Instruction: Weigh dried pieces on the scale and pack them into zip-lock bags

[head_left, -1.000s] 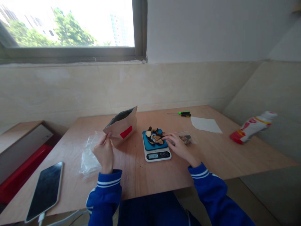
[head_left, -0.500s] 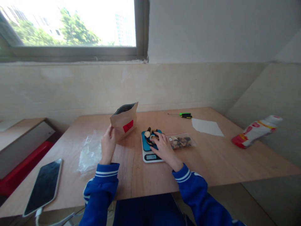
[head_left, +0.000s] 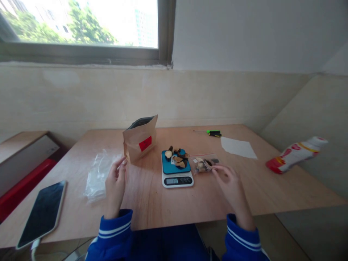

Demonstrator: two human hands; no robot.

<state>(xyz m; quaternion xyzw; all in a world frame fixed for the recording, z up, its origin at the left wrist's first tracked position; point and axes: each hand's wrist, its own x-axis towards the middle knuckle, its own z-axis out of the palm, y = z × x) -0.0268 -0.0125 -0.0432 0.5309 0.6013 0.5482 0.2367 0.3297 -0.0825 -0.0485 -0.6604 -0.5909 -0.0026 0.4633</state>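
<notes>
Where our bench (head_left: 168,212) stretches left of the scale (head_left: 178,180), we have a phone (head_left: 42,210) well apart from it, then, nearer, a clear plastic wrapper (head_left: 95,177) partly behind our left hand (head_left: 114,188). That hand is left of the scale too, its fingers curled toward the thumb by the lower left edge of a brown pouch (head_left: 140,141); we cannot tell whether they pinch it or sit just beside it. The pouch stands mouth open, left of the scale and a little beyond it. On the scale rest curled, dark-rimmed dried pieces (head_left: 181,162). Just right of the scale lies a clear packet (head_left: 199,165) of similar pieces, its long axis running roughly left to right; our right hand (head_left: 232,186) is much the nearer, coming from the near right, so the packet lies left of its grip, thumb and forefinger pinching the packet's near edge. Beyond the scale to the right are screwdrivers (head_left: 214,133), then a white sheet (head_left: 239,146), and farthest right a red-and-white bottle (head_left: 296,154).
</notes>
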